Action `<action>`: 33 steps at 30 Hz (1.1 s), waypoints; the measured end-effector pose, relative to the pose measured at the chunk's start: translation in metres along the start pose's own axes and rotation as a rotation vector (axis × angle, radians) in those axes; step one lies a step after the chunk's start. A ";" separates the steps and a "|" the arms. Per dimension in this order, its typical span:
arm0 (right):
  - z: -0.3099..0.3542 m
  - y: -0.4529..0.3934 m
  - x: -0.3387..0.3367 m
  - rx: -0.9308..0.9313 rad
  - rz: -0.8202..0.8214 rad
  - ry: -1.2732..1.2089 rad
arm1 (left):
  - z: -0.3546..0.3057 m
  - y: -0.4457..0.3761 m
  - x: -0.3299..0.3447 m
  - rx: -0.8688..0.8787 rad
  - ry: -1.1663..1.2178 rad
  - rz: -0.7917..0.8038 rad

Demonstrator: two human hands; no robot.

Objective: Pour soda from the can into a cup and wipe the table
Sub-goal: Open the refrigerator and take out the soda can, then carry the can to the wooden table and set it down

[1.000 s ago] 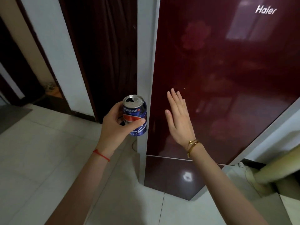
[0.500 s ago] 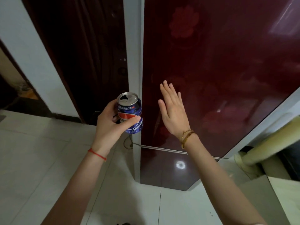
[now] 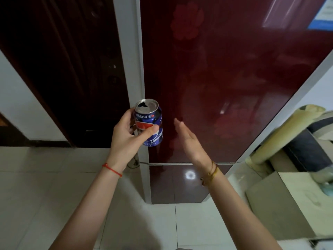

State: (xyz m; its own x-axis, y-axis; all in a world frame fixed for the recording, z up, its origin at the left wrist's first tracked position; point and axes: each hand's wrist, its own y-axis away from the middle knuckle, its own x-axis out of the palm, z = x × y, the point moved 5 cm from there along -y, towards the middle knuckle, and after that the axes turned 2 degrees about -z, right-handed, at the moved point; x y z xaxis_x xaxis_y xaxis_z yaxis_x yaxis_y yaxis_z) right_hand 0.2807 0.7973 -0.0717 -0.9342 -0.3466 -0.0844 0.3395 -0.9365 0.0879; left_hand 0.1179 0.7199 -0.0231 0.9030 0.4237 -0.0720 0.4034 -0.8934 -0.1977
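Observation:
My left hand (image 3: 126,138) grips a blue soda can (image 3: 150,120) with a red and white logo, held upright at mid-frame. The can's top shows an opened mouth. My right hand (image 3: 189,141) is flat and empty, fingers together and extended, edge-on just right of the can and in front of the fridge door. A red string circles my left wrist and a gold bracelet my right. No cup or table is in view.
A dark red glossy fridge (image 3: 234,78) with a grey edge stands straight ahead, its lower door (image 3: 180,183) below a seam. A dark doorway (image 3: 72,69) is to the left. A cardboard box (image 3: 281,204) and rolled mats (image 3: 281,134) sit at right on the pale tiled floor (image 3: 45,186).
The view has tilted down and the fridge door looks shut. My right hand has dropped and turned edge-on, away from the door. The can stays upright in my left hand.

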 end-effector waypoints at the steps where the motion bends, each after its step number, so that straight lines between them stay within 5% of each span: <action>1: -0.007 0.007 0.004 0.106 0.034 -0.125 | 0.000 0.000 0.002 0.002 0.005 0.014; 8: -0.028 0.049 0.014 0.515 0.089 -0.754 | 0.003 0.008 0.022 -0.027 0.054 0.136; 16: -0.037 0.077 0.005 0.502 0.038 -0.979 | 0.010 0.019 0.047 -0.047 0.136 0.271; 33: -0.078 0.153 -0.033 0.429 -0.328 -1.121 | 0.031 0.049 0.109 -0.121 0.129 0.793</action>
State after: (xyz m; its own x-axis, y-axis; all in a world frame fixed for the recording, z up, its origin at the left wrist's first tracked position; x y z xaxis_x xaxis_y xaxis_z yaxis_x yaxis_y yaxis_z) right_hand 0.3719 0.6615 -0.1327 -0.6185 0.3344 0.7111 0.2063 -0.8041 0.5575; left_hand 0.2317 0.7273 -0.0712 0.9337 -0.3566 -0.0313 -0.3574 -0.9335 -0.0275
